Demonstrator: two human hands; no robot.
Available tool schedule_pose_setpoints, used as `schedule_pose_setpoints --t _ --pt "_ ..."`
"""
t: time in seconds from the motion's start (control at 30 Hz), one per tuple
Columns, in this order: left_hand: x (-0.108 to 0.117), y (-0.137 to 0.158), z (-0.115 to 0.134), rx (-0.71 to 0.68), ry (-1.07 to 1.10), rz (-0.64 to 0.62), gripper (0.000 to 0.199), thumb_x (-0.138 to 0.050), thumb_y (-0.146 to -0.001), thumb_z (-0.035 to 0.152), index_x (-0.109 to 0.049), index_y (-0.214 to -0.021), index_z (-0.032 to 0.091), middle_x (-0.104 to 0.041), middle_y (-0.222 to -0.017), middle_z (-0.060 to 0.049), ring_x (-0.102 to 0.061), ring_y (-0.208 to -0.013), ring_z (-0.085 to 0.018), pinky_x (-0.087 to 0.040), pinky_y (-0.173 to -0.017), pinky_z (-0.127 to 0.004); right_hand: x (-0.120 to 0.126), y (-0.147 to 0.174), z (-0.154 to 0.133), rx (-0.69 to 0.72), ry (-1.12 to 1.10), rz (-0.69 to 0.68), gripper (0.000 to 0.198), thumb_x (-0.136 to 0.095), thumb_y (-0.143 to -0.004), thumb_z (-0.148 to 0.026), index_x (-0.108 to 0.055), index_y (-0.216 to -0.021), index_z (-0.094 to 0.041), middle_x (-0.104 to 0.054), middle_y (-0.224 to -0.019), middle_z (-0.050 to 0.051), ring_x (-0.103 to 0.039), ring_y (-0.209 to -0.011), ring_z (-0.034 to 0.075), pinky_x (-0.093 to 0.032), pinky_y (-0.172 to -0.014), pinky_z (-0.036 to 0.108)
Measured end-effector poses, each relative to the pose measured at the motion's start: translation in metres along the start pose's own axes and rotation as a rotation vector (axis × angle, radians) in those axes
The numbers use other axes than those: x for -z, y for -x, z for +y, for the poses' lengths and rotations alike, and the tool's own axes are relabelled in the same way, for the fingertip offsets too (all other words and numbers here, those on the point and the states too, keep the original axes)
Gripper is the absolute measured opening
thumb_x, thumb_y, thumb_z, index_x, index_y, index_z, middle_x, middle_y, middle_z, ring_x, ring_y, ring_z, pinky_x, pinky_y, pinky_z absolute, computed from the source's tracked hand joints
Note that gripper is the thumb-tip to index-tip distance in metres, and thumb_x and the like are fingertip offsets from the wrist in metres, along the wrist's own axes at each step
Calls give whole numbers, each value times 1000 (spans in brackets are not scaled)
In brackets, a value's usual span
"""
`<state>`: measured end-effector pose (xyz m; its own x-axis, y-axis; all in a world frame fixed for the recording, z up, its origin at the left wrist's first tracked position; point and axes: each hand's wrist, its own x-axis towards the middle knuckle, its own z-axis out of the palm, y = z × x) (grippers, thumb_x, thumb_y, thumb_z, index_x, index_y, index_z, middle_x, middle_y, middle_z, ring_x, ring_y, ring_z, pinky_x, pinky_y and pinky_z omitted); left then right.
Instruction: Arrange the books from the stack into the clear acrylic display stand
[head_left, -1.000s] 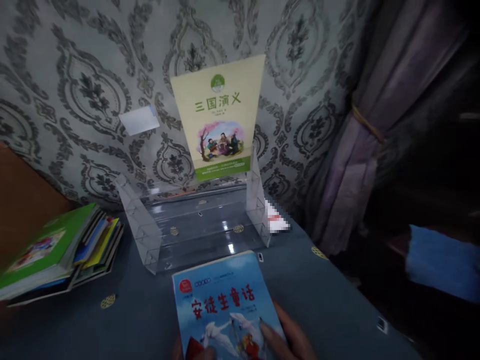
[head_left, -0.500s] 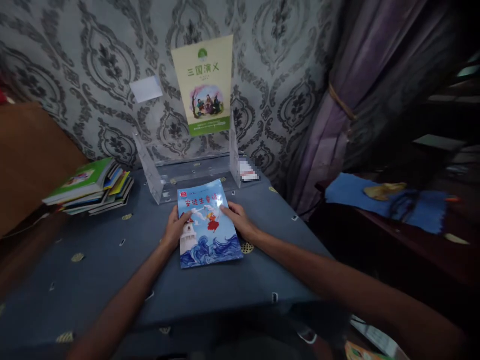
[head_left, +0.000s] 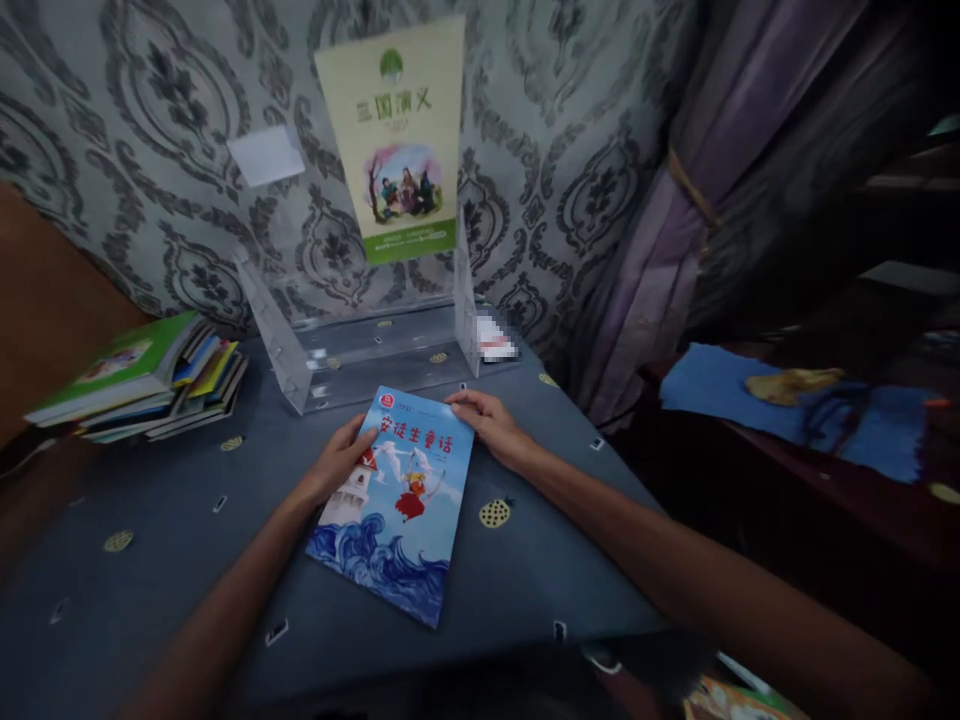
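Note:
A blue paperback book (head_left: 405,510) with red Chinese lettering, a lighthouse and waves on its cover lies tilted just in front of a clear plastic stand (head_left: 281,340). My left hand (head_left: 337,465) grips the book's left edge, thumb over the cover and fingers underneath. At the top right corner, my right hand (head_left: 491,425) pinches the book between thumb and fingers. Behind the stand's base, a cream and green book (head_left: 401,130) stands upright, facing me. A white card (head_left: 266,155) is to its left.
On the left of the blue tablecloth (head_left: 172,560) is a pile of books (head_left: 124,370), a green one on top, beside a brown panel (head_left: 56,300). A purple curtain (head_left: 637,260) hangs to the right. Beyond it, a blue cloth (head_left: 697,385) covers another surface.
The blue book has turned clockwise and come nearer to me. My right hand has shifted from its right side to its top right corner; my left hand keeps its hold. The view has moved slightly.

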<state>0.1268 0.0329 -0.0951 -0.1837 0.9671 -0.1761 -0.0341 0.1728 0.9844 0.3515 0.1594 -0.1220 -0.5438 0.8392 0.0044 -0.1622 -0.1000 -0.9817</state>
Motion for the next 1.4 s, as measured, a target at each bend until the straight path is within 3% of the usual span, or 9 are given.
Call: schedule_pose_setpoints --t 0.17,0.43,0.63,0.73,0.83,0.93,1.1,1.2,1.4 --pt "13 -11 1 -27 -162 -8 66 -81 -66 61 -64 -110 14 -75 -86 -4 -68 -66 -18 -54 -58 -26 2 0 1 53 183 -106 29 -70 -77 -44 -67 -93 -21 -58 -63 -4 -51 -58 13 -37 -53 25" --pt "8 -10 -2 -7 -356 45 60 -67 -76 67 -59 -107 16 -72 -78 -3 -66 -61 -19 -51 -54 -27 11 -38 12 170 366 -25 24 -66 -76 -33 -65 -97 -21 -68 -72 -1 -61 -62 16 -46 -57 28" --pt "-1 -4 22 -44 -1241 140 34 -54 -92 52 -62 -93 19 -69 -75 -7 -69 -73 -28 -49 -63 -34 15 -56 12 320 629 61 22 -69 -75 -23 -69 -97 -22 -74 -85 2 -67 -76 19 -51 -69 32" --pt "-10 -5 25 -183 -1524 213 26 -51 -97 42 -61 -104 19 -71 -97 -12 -69 -93 -31 -54 -74 -39 14 -58 11 364 727 52 22 -69 -78 -22 -70 -100 -21 -76 -90 3 -69 -79 21 -53 -74 34" --pt "-16 -14 14 -476 -1495 136 20 -46 -100 28 -59 -113 19 -66 -122 -14 -65 -112 -28 -55 -92 -43 12 -58 10 409 810 22 20 -65 -82 -19 -69 -101 -21 -76 -95 4 -71 -86 22 -54 -79 36" --pt "-17 -25 -2 -626 -1430 112 24 -44 -101 25 -57 -119 19 -64 -130 -14 -64 -118 -27 -54 -101 -45 8 -51 9 483 970 21 18 -62 -85 -15 -69 -101 -21 -76 -100 7 -69 -97 25 -53 -85 40" --pt "-13 -31 -16 -694 -1441 144 26 -42 -103 26 -56 -123 19 -65 -132 -13 -64 -121 -27 -54 -103 -45 -2 -27 4 741 1179 -188 18 -54 -95 -17 -70 -103 -19 -75 -103 11 -65 -103 27 -51 -89 44" --pt "-12 -31 -18 -713 -1442 151 27 -40 -103 24 -56 -123 18 -65 -133 -13 -64 -121 -28 -55 -103 -45 -3 -15 1 797 1179 -311 21 -49 -99 -19 -69 -107 -19 -76 -106 10 -67 -102 24 -50 -92 43" --pt "-12 -31 -20 -711 -1438 148 29 -40 -103 24 -57 -124 16 -65 -133 -15 -64 -122 -29 -54 -103 -47 17 -11 -2 733 1215 -146 23 -49 -97 -18 -70 -108 -20 -77 -111 9 -69 -105 24 -46 -102 47"
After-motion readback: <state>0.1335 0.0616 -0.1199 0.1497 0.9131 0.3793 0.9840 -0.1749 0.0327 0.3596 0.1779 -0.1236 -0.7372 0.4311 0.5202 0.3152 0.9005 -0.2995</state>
